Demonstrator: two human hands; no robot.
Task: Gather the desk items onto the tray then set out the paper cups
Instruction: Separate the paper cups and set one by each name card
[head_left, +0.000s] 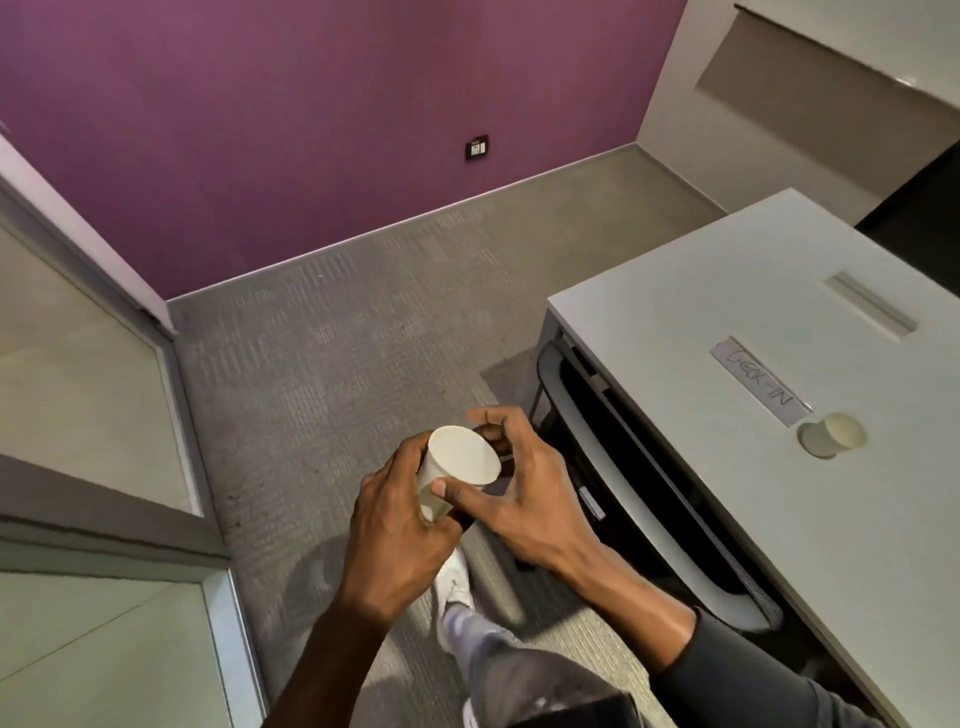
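My left hand (392, 525) is wrapped around a white paper cup (457, 465), possibly a small stack, held over the carpet with its mouth tilted up toward me. My right hand (524, 493) touches the same cup, thumb pressed on its side and fingers curled around the far rim. One more paper cup (844, 431) stands upright on the white desk (727, 291) to the right, just below a strip of tape (761, 387) marked "CHECK-IN". No tray is in view.
A dark office chair (623, 467) is tucked under the desk's left edge, close to my right hand. Grey carpet (337, 338) runs to a purple wall (311, 104). Glass partition panels (78, 389) stand on the left. My leg and white shoe (454, 582) are below the hands.
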